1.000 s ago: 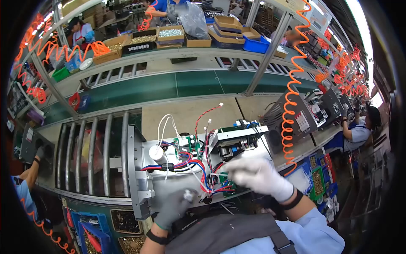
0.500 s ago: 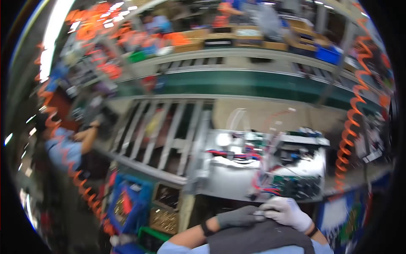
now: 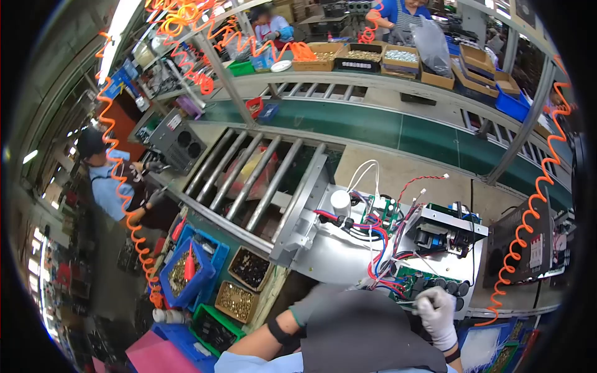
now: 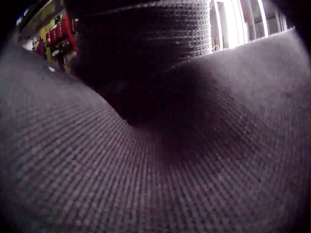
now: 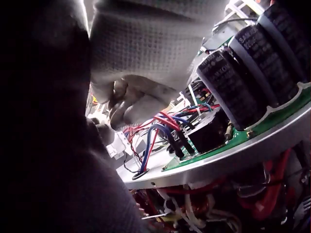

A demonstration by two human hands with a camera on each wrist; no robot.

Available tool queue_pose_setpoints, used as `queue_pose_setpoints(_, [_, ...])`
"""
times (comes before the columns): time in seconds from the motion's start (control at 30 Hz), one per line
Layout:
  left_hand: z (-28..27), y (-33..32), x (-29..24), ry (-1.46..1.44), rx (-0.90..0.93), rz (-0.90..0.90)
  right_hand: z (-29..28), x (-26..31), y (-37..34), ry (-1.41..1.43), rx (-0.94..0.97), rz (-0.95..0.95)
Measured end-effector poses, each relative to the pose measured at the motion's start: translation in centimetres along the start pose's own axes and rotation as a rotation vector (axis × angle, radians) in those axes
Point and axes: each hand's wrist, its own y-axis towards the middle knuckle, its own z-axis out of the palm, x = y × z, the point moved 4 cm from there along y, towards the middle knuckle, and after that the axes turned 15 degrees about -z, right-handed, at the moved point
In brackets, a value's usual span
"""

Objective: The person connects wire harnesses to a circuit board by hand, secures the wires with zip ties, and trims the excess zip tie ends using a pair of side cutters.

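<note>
My right hand, in a white glove, is raised over the front right of an opened metal chassis, its fingers curled beside a green circuit board with black capacitors. No held thing shows between these fingers. In the right wrist view the glove is close above red and blue wires, near the tall capacitors. Grey-gloved, my left hand is at the chassis front edge, its fingers hidden behind dark grey cloth. Grey ribbed glove fabric fills most of the left wrist view.
Metal rollers lie left of the chassis. Blue bins, small boxes of screws and a green tray stand front left. A grey cased unit is at right, by an orange coiled hose. A coworker stands left.
The hands were over the wires, then met at the apron; now they are apart, the right back up beside the board. The head view has turned left, and the left hand's fingers have become hidden.
</note>
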Motion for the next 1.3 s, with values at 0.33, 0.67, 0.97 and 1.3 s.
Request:
queue_pose_setpoints(0.33, [-1.5, -0.4, -2.3, -0.174, 0.586, 0.207, 7.5, 0.9, -1.0, -0.135, 0.026, 0.012])
queue_pose_setpoints(0.67, [-2.4, 5.2, -1.6, 0.196, 0.215, 0.303, 9.8, 0.1, 1.4, -0.747, 0.176, -0.095])
queue_pose_setpoints(0.97, [-2.2, 2.1, -2.5, 0.405, -0.026, 0.292, 8.6, 0.1, 0.5, -0.666, 0.113, -0.188])
queue_pose_setpoints(1.3, [-1.5, 1.3, -3.0, 0.071, 0.109, 0.332, 8.0, 0.8, -0.3, -0.446, 0.084, -0.19])
